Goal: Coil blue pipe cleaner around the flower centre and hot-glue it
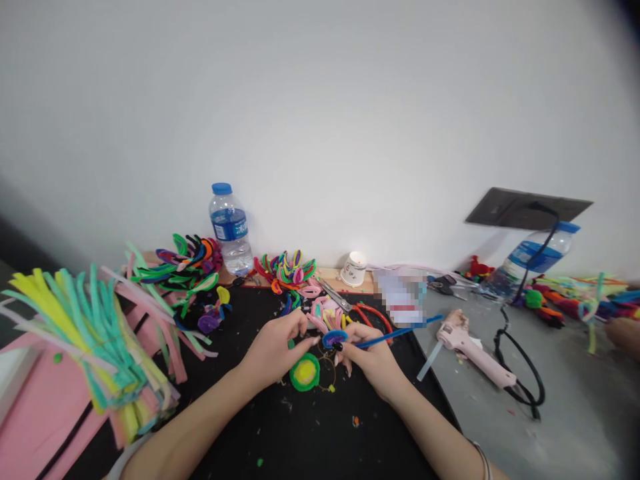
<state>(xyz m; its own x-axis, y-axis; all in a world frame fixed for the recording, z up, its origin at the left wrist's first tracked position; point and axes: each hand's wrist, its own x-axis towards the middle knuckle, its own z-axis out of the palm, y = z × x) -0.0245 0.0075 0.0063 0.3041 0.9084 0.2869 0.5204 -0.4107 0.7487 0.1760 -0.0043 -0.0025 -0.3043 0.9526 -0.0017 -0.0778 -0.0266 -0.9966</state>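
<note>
Blue-and-purple coil (pixel 334 339): held over the black mat (pixel 280 433), between the two hands, on the near side of the mat's far edge.
Right hand (pixel 373 359): the coil is pinched between thumb and fingers.
Left hand (pixel 275 348): thumb and forefinger are parted close to the coil; nothing is seen gripped, and whether the coil is touched cannot be told.
Blue strip (pixel 403 331): extended past the right hand, its free end above the mat's right edge; any join with the coil is hidden by the fingers.
Green-and-yellow disc (pixel 305 373): laid on the mat, just beside the left fingertips.
Glue gun (pixel 475 353): laid on the grey bench (pixel 545 453), beyond the mat's right edge.
Winding: judged to be in hand, with much strip left unwound.
Next turn: steady tension and level layers are called for; the coil could be loosened by a slack pinch.
</note>
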